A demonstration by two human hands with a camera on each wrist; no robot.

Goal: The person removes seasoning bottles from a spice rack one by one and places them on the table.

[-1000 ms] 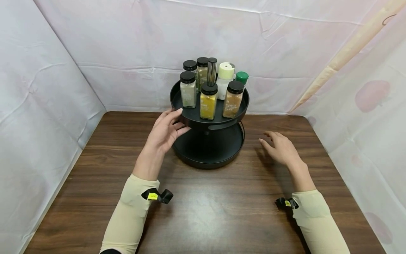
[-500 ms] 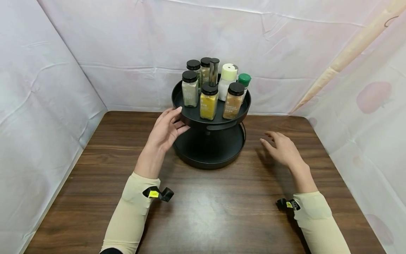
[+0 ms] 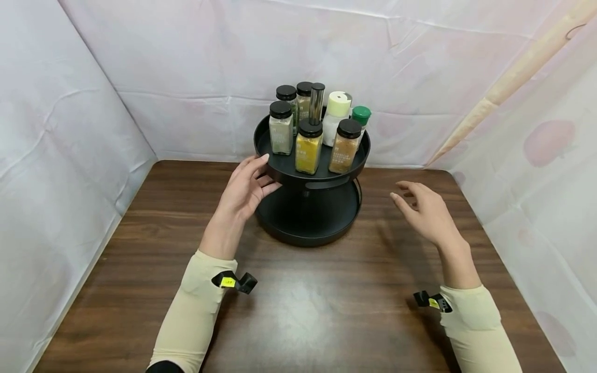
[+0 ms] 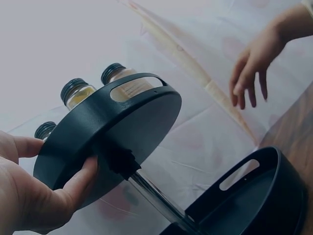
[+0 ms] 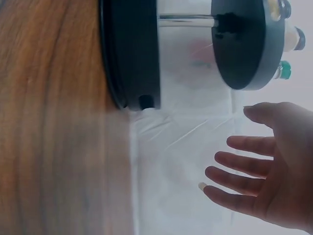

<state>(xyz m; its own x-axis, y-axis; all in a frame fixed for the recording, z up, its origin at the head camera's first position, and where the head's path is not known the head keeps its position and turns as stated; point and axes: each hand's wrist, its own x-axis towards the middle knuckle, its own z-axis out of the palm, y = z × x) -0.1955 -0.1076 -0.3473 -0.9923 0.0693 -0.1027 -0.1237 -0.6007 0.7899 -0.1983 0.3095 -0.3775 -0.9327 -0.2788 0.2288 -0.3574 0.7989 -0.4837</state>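
A black two-tier spice rack stands on the table. Its upper tray (image 3: pixel 285 161) carries several spice jars; its lower tray (image 3: pixel 305 228) shows bare black floor. My left hand (image 3: pixel 241 194) pinches the upper tray's left rim, with one digit over the edge and another underneath, as the left wrist view shows. Near the front stand a jar of yellow powder (image 3: pixel 308 155) and an orange-brown seasoning jar (image 3: pixel 343 155). A pale green jar (image 3: pixel 281 135) is close to my left fingertips. To the rack's right, my right hand (image 3: pixel 426 212) hovers with relaxed fingers, touching nothing.
Behind the front jars are a white bottle with a pale lid (image 3: pixel 330 127), a green-capped container (image 3: pixel 361 115), black-lidded jars and a shiny metal post (image 3: pixel 316 103). The brown wooden table (image 3: pixel 298 305) is bounded by pale cloth walls (image 3: pixel 196 67) at the back and sides.
My right hand has lifted slightly off to the right, away from the rack. My left hand keeps the same hold on the rim. The jars look unmoved on the tray.
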